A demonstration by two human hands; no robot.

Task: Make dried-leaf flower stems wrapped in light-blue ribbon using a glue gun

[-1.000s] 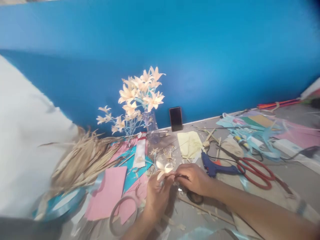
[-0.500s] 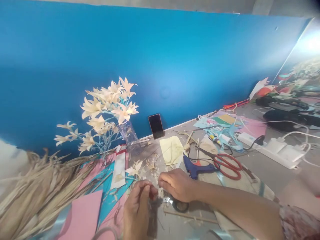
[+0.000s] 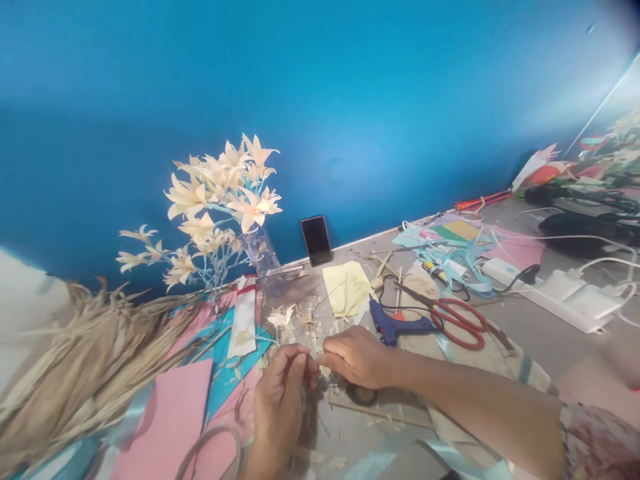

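Note:
My left hand [image 3: 281, 403] is closed, thumb against bent fingers. A thin light-blue stem [image 3: 267, 340] runs into its fingertips, with a pale flower [image 3: 243, 337] at its far end over a white strip. My right hand [image 3: 357, 358] is closed just beside it, fingertips pinched close to the left ones; what they hold is too small or hidden to make out. A black-handled pair of scissors [image 3: 362, 395] lies partly under my right hand. Another cream flower [image 3: 281, 319] lies beyond my left hand among pale scraps.
A blue glue gun [image 3: 397, 325] and red-handled scissors [image 3: 460, 321] lie beyond my right forearm. Cream flowers [image 3: 220, 183] stand at back left near a clear bottle [image 3: 261, 250]. A phone [image 3: 316, 241] leans on the wall. Dried husks [image 3: 65, 373] lie left, a power strip [image 3: 555, 297] right.
The view has tilted slightly, so the background sits a little higher and further right. My right hand now covers more of the black-handled scissors. Both hands stay close together, closed.

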